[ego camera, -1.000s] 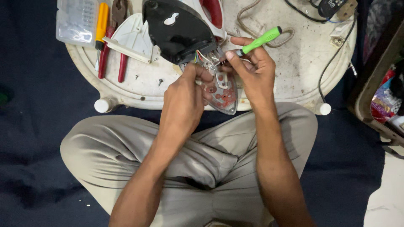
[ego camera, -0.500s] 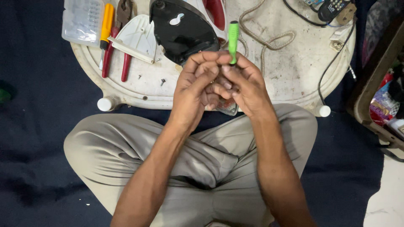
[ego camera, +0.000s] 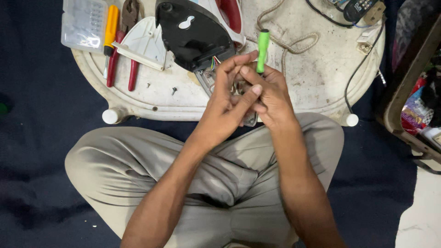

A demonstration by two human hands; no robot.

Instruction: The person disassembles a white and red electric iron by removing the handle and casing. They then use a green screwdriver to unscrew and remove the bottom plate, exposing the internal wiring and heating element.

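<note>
An opened clothes iron lies on a low white table (ego camera: 317, 78): its black inner body (ego camera: 193, 36) with coloured wires (ego camera: 215, 61) and a metal soleplate edge (ego camera: 250, 120) under my hands. My right hand (ego camera: 268, 94) grips a green-handled screwdriver (ego camera: 262, 43), handle pointing up and away. My left hand (ego camera: 227, 103) meets the right one over the iron, fingers spread and touching the right fingers; whatever lies between the fingertips is hidden.
A clear plastic box (ego camera: 82, 23), a yellow-handled tool (ego camera: 110, 25), red-handled pliers (ego camera: 120, 69), a white cover plate (ego camera: 144, 43) and loose screws (ego camera: 173, 90) lie at the table's left. A beige cord (ego camera: 294, 43) and black cable (ego camera: 363, 64) lie right. My crossed legs (ego camera: 220, 179) sit below.
The screwdriver swung from slanting right to pointing straight up. My hands came together over the iron, and the left fingers have now opened out against the right hand.
</note>
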